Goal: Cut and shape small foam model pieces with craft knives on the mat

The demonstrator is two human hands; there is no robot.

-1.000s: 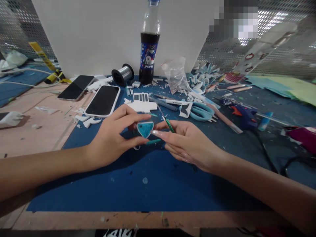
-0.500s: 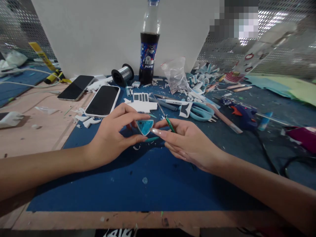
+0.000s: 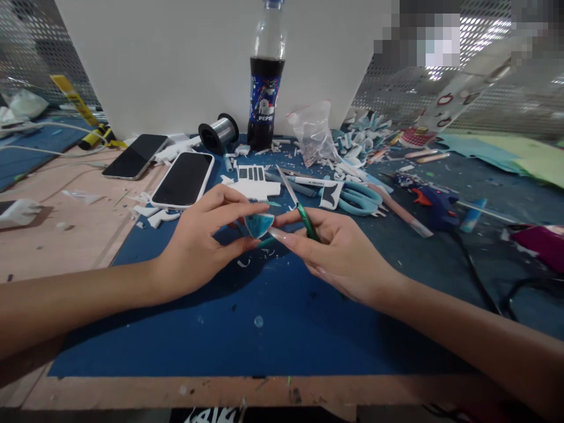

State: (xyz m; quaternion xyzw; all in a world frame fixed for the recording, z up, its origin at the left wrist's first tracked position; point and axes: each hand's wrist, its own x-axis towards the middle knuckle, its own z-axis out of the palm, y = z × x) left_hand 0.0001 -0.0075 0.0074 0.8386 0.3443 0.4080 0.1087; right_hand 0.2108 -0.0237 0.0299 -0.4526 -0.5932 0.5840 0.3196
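Note:
A small blue wedge-shaped piece with a pale rim [image 3: 259,224] is pinched between the thumb and fingers of my left hand [image 3: 207,229]. It is held above the blue mat [image 3: 211,335]. My right hand [image 3: 339,249] is closed around a green-handled craft knife [image 3: 307,221], whose thin metal blade points up and away to the left. The thumb and a fingertip of that hand also meet the right side of the blue piece. A narrow teal strip [image 3: 265,242] shows just under the piece; what supports it is hidden.
Behind my hands lie light-blue scissors [image 3: 359,198], white foam cut-outs [image 3: 255,189], two phones [image 3: 183,179] and a wire spool [image 3: 219,134]. A Pepsi bottle [image 3: 265,88] stands against a white board. At the right are a glue gun [image 3: 440,205] and its cord.
The craft knife has turned in my right hand, so more of its green handle and blade shows. The blue piece has tilted slightly. My left hand has barely moved.

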